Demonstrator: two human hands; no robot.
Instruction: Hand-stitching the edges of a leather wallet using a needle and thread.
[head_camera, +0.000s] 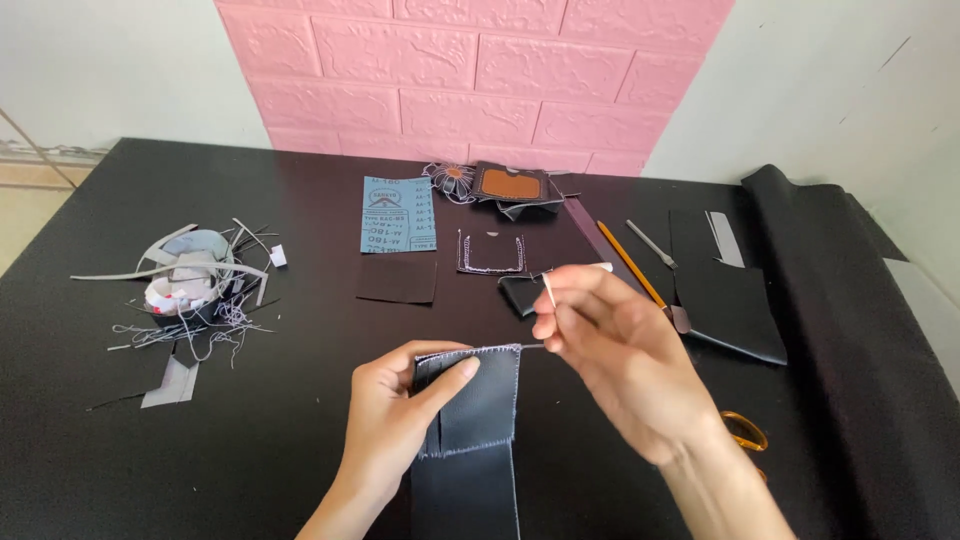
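The dark leather piece (468, 440) runs off the lower edge, its long axis pointing away from the person and its stitched top edge just short of the small black square (397, 279). The left hand (395, 415) pinches its upper left corner, thumb on top. The right hand (610, 345), fingertips pressed together, pinches a thin needle (533, 346), barely discernible, at the upper right corner.

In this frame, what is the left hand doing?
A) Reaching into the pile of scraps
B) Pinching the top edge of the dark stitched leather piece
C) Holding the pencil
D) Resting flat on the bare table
B: the left hand grips the dark leather piece at its stitched top edge, thumb on its face, while the right hand pinches something thin beside its corner.
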